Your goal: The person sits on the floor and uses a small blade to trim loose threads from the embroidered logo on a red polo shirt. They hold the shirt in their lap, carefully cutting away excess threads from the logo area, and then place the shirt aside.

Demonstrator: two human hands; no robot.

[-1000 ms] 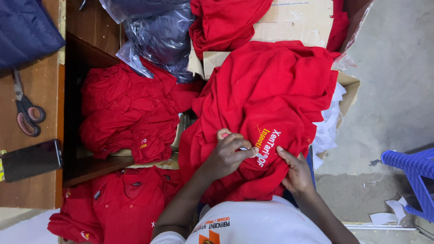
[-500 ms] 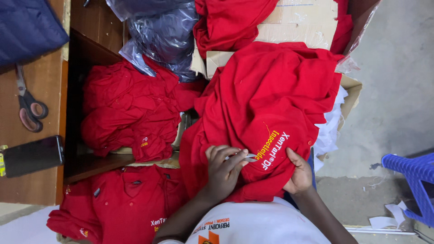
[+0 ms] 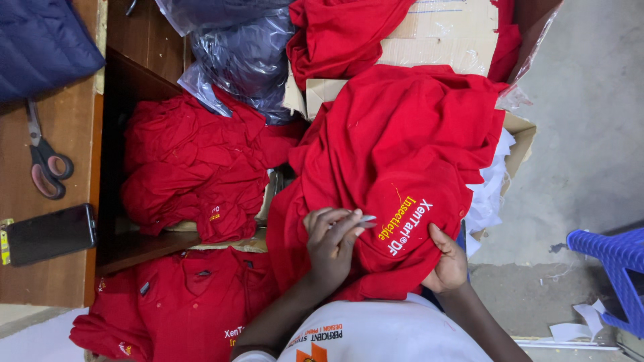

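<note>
Red cloth is filling most of the view, and nearest to the person one red shirt (image 3: 402,167) is lying draped over the lap, its embroidered patch of yellow and white lettering facing up just beside both hands. One left hand (image 3: 333,243) is resting on this shirt with its fingers curled, pinching a small silvery tool (image 3: 365,220) against the cloth at the edge of the lettering. One right hand (image 3: 446,263) is gripping the near fold of the same shirt, thumb on top, fingers tucked under and hidden. At near left another red shirt (image 3: 181,302) is lying flat with white lettering showing. Farther left, on the wooden table (image 3: 67,134), one black phone (image 3: 48,233) and one pair of scissors (image 3: 44,161) are lying apart. Beyond, a heap of red shirts (image 3: 194,167) is sitting in a recess, and one crumpled clear plastic bag (image 3: 241,53) is lying beside an open cardboard box (image 3: 443,30) at the far side.
</note>
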